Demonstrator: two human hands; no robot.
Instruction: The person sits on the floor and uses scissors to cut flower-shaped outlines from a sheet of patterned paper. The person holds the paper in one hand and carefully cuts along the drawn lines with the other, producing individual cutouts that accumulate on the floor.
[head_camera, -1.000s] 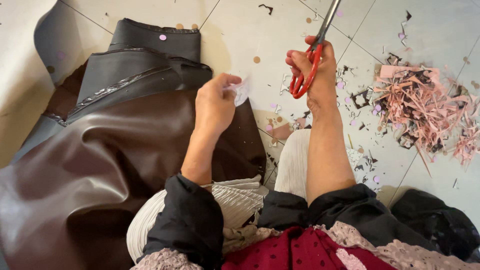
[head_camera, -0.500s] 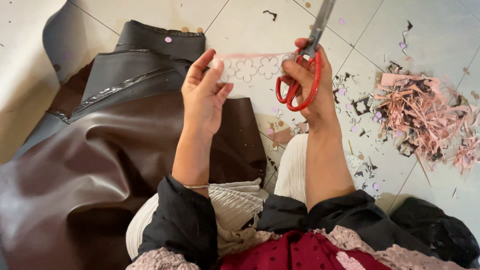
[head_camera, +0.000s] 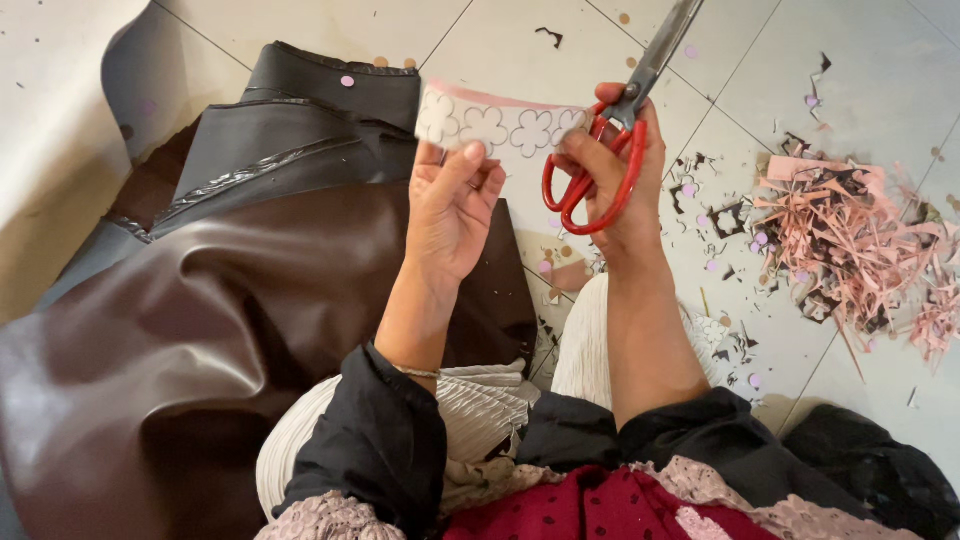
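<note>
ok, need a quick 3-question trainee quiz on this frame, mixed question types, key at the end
1. True or false: the right hand holds the red-handled scissors.
2. Multiple choice: the left hand pinches which item?
A. a white strip with outlined flower shapes
B. a spool of thread
C. a metal ruler
3. Fill in: the heap of pink offcuts lies on the tiled floor to the person's ____ side.

Key
1. True.
2. A. The thumb and fingers grip its left end.
3. Right. The dark brown leather-like sheet lies on the other side.
</note>
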